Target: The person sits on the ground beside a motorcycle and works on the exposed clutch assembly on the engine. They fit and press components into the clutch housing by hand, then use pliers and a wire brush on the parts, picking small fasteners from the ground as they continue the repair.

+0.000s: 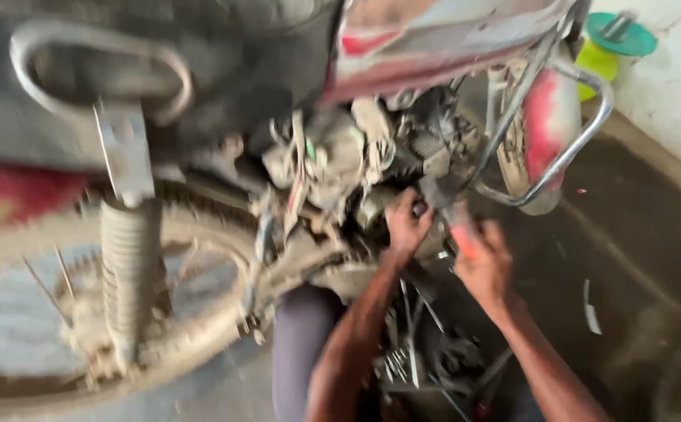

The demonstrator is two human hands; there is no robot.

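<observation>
The motorcycle (340, 117) stands close over the person, its dusty rear wheel (106, 312) and shock spring (129, 266) to one side, so the exposed engine (379, 164) sits right at arm's reach. The left hand (407, 223) is pressed up against the grimy engine parts, fingers curled as if gripping or steadying something there; the blur hides what exactly it holds. The right hand (485, 262) is closed around an orange-handled tool (459, 234), held upright with its tip pointing into the same spot, just beside the left hand. A chrome guard bar (583, 133) loops past the red fender (548, 125). Behind stands a yellow-green container (602, 55).
</observation>
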